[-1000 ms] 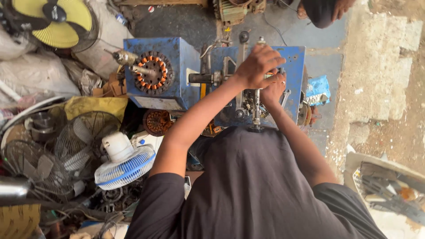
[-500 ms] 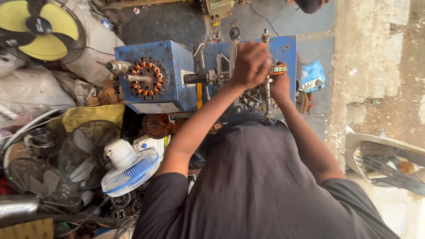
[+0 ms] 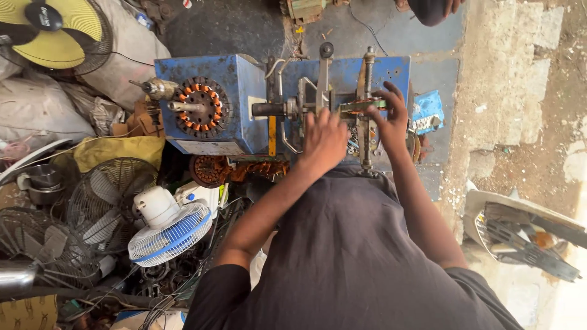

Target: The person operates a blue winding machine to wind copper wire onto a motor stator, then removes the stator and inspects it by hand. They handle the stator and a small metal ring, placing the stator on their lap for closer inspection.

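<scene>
A blue metal winding machine (image 3: pixel 342 79) is seen standing on the grey floor (image 3: pixel 232 27), with a blue metal box (image 3: pixel 244 110) joined at its left side; a round stator with copper-orange coils (image 3: pixel 205 107) is mounted on that box's front face. The left hand (image 3: pixel 324 140) is laid over the steel spindle parts at the machine's near edge, fingers spread loose; whether anything is pinched under it can't be told. The right hand (image 3: pixel 391 119) is hooked with curled fingers around the upright steel rod (image 3: pixel 367 110) at the machine's right side; a small copper-wound former (image 3: pixel 361 105) sits just beside those fingertips. A white and blue table fan (image 3: pixel 168 229) is lying in the junk pile at the floor's near-left corner; a yellow-bladed fan (image 3: pixel 58 30) is at the far-left corner.
</scene>
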